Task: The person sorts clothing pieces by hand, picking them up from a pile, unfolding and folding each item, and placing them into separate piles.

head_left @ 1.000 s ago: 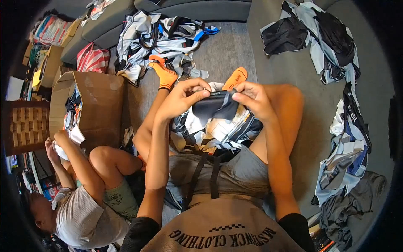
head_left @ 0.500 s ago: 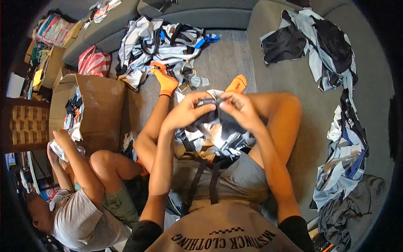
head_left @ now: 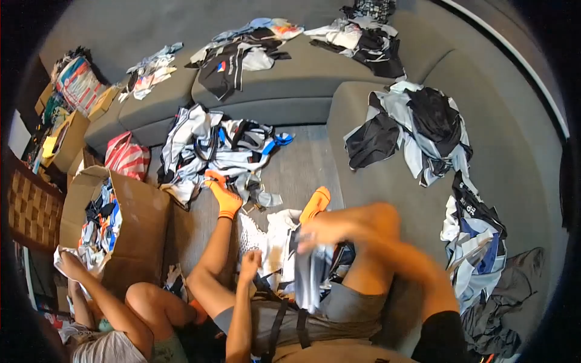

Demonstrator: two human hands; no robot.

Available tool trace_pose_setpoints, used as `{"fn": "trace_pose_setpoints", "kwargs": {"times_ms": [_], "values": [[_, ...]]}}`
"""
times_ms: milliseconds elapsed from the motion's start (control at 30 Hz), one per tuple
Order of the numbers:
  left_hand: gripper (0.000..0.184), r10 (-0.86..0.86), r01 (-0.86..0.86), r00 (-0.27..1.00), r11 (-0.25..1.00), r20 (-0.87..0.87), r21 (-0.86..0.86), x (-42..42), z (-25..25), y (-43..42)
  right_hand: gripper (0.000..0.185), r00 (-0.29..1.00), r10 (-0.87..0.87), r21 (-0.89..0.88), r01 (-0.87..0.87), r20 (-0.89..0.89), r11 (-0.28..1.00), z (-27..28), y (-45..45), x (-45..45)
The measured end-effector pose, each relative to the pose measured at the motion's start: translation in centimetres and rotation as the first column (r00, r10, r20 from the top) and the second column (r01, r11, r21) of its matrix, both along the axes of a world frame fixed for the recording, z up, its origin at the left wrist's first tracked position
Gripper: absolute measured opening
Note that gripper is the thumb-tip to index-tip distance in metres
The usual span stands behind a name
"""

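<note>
My right hand [head_left: 330,232], smeared by motion, is over the space between my legs, gripping a piece of grey and dark cloth [head_left: 311,279] that hangs blurred below it. Nearer my left thigh, my left hand [head_left: 250,265] is closed with curled fingers, and nothing shows in it. Under and around both hands lies a heap of white, black and patterned fabric pieces [head_left: 278,239] on the floor between my legs.
A person's hand [head_left: 72,265] at left holds white cloth beside a cardboard box [head_left: 142,212] of fabric. A large fabric pile [head_left: 209,142] lies past my feet. More garments [head_left: 436,127] lie along the grey sofa [head_left: 387,181]. A red-striped bag [head_left: 127,158] stands behind the box.
Both my hands were together at a dark cloth. Now the left has come away toward my thigh, while the right swings with the hanging cloth. The view has tilted up.
</note>
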State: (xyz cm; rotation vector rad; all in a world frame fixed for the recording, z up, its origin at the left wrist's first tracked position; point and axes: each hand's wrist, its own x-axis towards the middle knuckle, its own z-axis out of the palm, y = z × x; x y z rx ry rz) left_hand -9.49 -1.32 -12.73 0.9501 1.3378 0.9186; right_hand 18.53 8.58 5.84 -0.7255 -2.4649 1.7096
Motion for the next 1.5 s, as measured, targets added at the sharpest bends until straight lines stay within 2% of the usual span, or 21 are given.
{"fn": "trace_pose_setpoints", "kwargs": {"times_ms": [67,167,233,300,367,433,533,600,700,800,967,1067,1100,1133,1167,1200,1233,1300,1367,1400,1500], "values": [[0.020,-0.060,0.058,0.998,0.994,-0.027,-0.088,0.9,-3.5,-2.3,0.040,0.931,-0.360,0.182,0.343,0.065,0.921,5.5,4.8,2.7],[0.026,-0.224,0.238,0.971,0.942,0.085,-0.238,4.3,-4.1,-5.0,0.030,0.691,-0.706,-0.049,0.708,-0.158,0.704,7.4,9.2,3.9],[0.042,-0.229,0.269,0.928,0.957,0.295,-0.104,6.9,-5.1,-3.8,0.026,0.678,-0.724,-0.106,0.717,-0.127,0.689,4.8,8.7,3.4],[0.056,-0.077,0.182,0.735,0.979,0.674,-0.087,12.3,2.6,-1.7,0.022,0.663,-0.744,-0.172,0.726,-0.083,0.666,0.8,7.3,2.6],[0.056,-0.022,0.192,0.424,0.979,0.905,-0.066,17.3,3.8,-1.9,0.021,0.674,-0.710,0.128,0.737,-0.204,0.664,-3.6,4.3,1.6],[0.052,-0.190,0.301,0.338,0.950,0.922,0.085,20.5,7.6,-2.4,0.020,0.712,-0.626,0.421,0.698,-0.318,0.580,-7.3,2.4,1.2],[0.049,-0.208,0.352,0.299,0.931,0.931,0.095,23.6,8.1,-2.8,0.017,0.696,-0.672,0.439,0.701,-0.252,0.562,-9.5,0.8,4.0],[0.036,-0.175,0.271,0.446,0.961,0.878,0.055,24.4,7.7,-2.5,0.030,0.680,-0.722,0.357,0.711,-0.127,0.606,-8.0,0.8,6.5],[0.025,-0.079,0.274,0.473,0.960,0.877,-0.061,25.0,6.9,-2.1,0.032,0.598,-0.796,0.317,0.776,-0.095,0.545,-3.9,0.3,6.1],[0.017,-0.005,0.287,0.506,0.944,0.863,-0.164,25.3,6.5,-2.0,0.034,0.596,-0.785,0.243,0.798,-0.172,0.552,-4.4,0.7,4.8],[0.022,0.081,0.285,0.452,0.930,0.889,-0.230,21.5,8.6,-1.2,0.026,0.748,-0.574,0.258,0.658,-0.333,0.708,-9.4,1.4,4.6],[0.028,0.233,0.112,0.430,0.945,0.872,-0.308,17.3,15.1,-0.1,0.020,0.960,-0.269,-0.009,0.269,-0.079,0.963,-6.7,0.4,4.0],[0.031,0.229,0.060,0.390,0.960,0.892,-0.273,15.6,15.8,0.2,0.018,0.992,-0.124,-0.115,0.121,-0.023,0.986,-6.3,0.4,3.4],[0.034,0.221,0.008,0.347,0.971,0.911,-0.238,13.9,16.4,0.6,0.018,0.992,-0.121,-0.106,0.118,-0.027,0.987,-6.1,0.1,2.8],[0.035,0.121,0.017,0.290,0.991,0.949,-0.132,12.3,16.2,1.1,0.017,0.990,-0.122,-0.291,0.096,-0.071,0.952,-5.8,-0.6,2.3],[0.036,0.293,-0.135,0.414,0.956,0.862,-0.260,11.2,16.3,1.6,0.017,0.985,-0.132,-0.457,0.068,-0.109,0.887,-5.4,-1.5,1.9],[0.035,0.334,-0.191,0.383,0.941,0.861,-0.280,9.9,16.1,2.2,0.017,0.978,-0.152,-0.605,0.034,-0.145,0.795,-5.0,-2.3,1.7],[0.033,0.383,-0.255,0.347,0.917,0.856,-0.307,8.1,14.9,3.0,0.018,0.967,-0.183,-0.710,0.002,-0.179,0.704,-4.8,-2.5,2.0],[0.025,0.368,-0.235,0.387,0.926,0.845,-0.296,7.1,10.0,2.7,0.029,0.996,0.063,-0.421,-0.084,-0.063,0.903,-7.4,-2.1,2.0],[0.022,0.317,-0.181,0.527,0.948,0.788,-0.260,7.2,7.3,2.2,0.034,0.987,0.156,-0.261,-0.144,0.026,0.954,-8.5,-1.6,2.0],[0.017,0.032,0.048,0.918,0.980,0.395,-0.192,7.8,0.1,0.1,0.025,0.985,-0.026,-0.064,0.037,0.168,0.997,3.0,5.0,5.3]]}}
